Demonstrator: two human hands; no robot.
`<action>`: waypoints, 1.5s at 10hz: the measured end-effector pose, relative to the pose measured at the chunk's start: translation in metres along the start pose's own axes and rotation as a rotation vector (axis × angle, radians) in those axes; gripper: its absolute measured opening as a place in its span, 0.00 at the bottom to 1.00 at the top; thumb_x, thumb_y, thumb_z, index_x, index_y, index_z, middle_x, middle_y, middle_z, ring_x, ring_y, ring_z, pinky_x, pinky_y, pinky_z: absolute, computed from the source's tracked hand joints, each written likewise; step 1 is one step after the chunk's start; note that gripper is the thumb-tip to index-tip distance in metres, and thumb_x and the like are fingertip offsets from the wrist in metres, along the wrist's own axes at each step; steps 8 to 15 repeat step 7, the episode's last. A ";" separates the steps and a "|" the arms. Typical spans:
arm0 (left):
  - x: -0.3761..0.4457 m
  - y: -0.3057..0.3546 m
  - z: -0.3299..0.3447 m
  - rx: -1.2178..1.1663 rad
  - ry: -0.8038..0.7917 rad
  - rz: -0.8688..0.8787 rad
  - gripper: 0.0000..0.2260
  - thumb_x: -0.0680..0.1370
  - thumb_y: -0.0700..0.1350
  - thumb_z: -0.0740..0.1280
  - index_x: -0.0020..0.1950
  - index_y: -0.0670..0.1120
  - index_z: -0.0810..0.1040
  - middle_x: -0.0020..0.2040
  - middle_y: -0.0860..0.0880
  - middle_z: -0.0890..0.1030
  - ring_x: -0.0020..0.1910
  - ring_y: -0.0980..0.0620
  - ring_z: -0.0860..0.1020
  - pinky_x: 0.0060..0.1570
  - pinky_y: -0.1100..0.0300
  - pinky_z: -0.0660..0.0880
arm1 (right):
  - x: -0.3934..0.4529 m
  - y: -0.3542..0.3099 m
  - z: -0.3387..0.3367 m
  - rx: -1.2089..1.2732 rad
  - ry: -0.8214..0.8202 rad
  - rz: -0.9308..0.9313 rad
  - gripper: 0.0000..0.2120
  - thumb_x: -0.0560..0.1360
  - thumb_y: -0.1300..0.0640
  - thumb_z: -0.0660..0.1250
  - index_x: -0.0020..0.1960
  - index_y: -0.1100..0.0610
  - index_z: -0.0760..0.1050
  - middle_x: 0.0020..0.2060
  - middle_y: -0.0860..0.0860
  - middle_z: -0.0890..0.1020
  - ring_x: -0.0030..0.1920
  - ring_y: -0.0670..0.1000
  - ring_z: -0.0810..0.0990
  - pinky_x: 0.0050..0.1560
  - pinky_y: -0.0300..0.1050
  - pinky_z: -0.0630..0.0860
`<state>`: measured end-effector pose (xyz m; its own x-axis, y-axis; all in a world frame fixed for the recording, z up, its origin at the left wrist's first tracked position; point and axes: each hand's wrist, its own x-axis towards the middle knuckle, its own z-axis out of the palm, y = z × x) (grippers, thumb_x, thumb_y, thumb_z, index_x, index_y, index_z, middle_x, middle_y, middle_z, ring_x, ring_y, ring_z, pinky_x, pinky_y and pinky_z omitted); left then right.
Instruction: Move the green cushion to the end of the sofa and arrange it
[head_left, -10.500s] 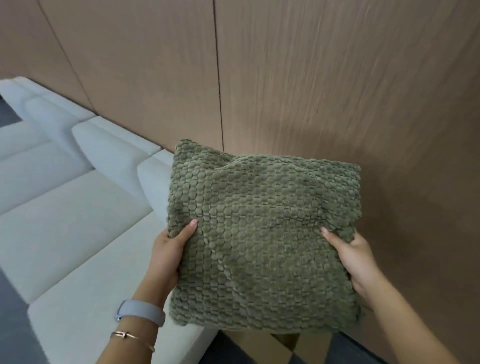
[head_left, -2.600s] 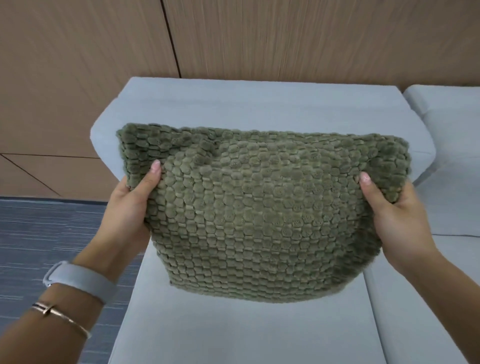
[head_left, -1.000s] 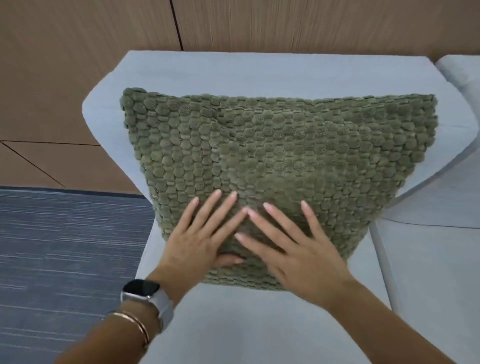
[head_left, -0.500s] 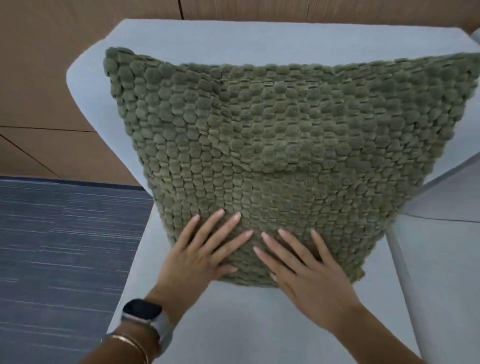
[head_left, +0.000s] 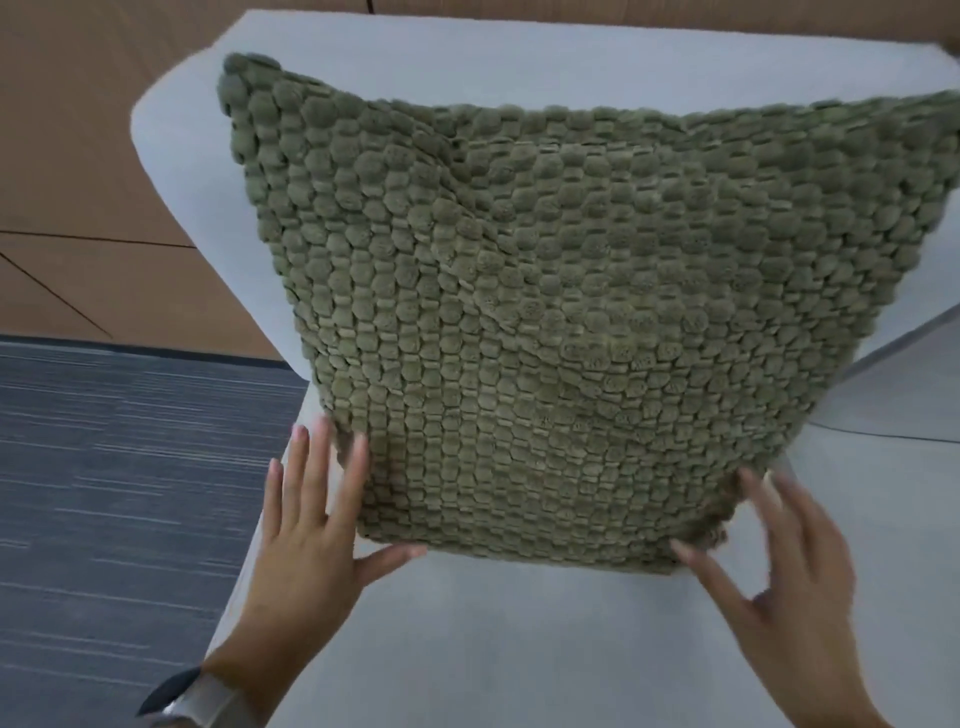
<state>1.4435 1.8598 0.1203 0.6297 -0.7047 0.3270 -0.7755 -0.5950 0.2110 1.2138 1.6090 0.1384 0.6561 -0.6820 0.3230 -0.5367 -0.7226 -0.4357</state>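
Observation:
The green cushion (head_left: 545, 322), knobbly and square, stands upright on the last seat of the pale grey sofa (head_left: 519, 649), leaning on the backrest (head_left: 467, 57). My left hand (head_left: 311, 535) is spread flat at the cushion's lower left corner, fingers touching its edge, thumb under the bottom seam. At the lower right corner my right hand (head_left: 769, 566) is spread too, fingertips at the cushion's edge. Neither hand grips it.
The sofa seat's left edge drops to dark striped carpet (head_left: 114, 493). A brown wood-panelled wall (head_left: 67, 156) runs behind. Another sofa section (head_left: 893, 493) adjoins on the right, with a seam between the seats.
Both hands have slid apart from the middle of the cushion's lower face to its two bottom corners. The view has moved closer to the cushion.

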 end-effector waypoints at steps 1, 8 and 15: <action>0.021 0.012 -0.002 -0.795 -0.148 -0.583 0.57 0.59 0.69 0.70 0.75 0.58 0.35 0.79 0.50 0.48 0.77 0.54 0.49 0.73 0.51 0.54 | 0.020 -0.003 0.002 0.723 -0.176 0.573 0.58 0.53 0.35 0.75 0.75 0.48 0.51 0.72 0.44 0.62 0.70 0.42 0.61 0.70 0.50 0.62; -0.010 0.034 -0.042 -1.043 -0.040 -0.998 0.05 0.78 0.48 0.62 0.48 0.51 0.78 0.49 0.52 0.82 0.51 0.52 0.79 0.52 0.58 0.71 | -0.004 -0.006 -0.024 0.938 -0.169 0.909 0.06 0.76 0.58 0.63 0.49 0.58 0.77 0.41 0.54 0.80 0.41 0.52 0.78 0.44 0.42 0.71; -0.010 0.034 -0.042 -1.043 -0.040 -0.998 0.05 0.78 0.48 0.62 0.48 0.51 0.78 0.49 0.52 0.82 0.51 0.52 0.79 0.52 0.58 0.71 | -0.004 -0.006 -0.024 0.938 -0.169 0.909 0.06 0.76 0.58 0.63 0.49 0.58 0.77 0.41 0.54 0.80 0.41 0.52 0.78 0.44 0.42 0.71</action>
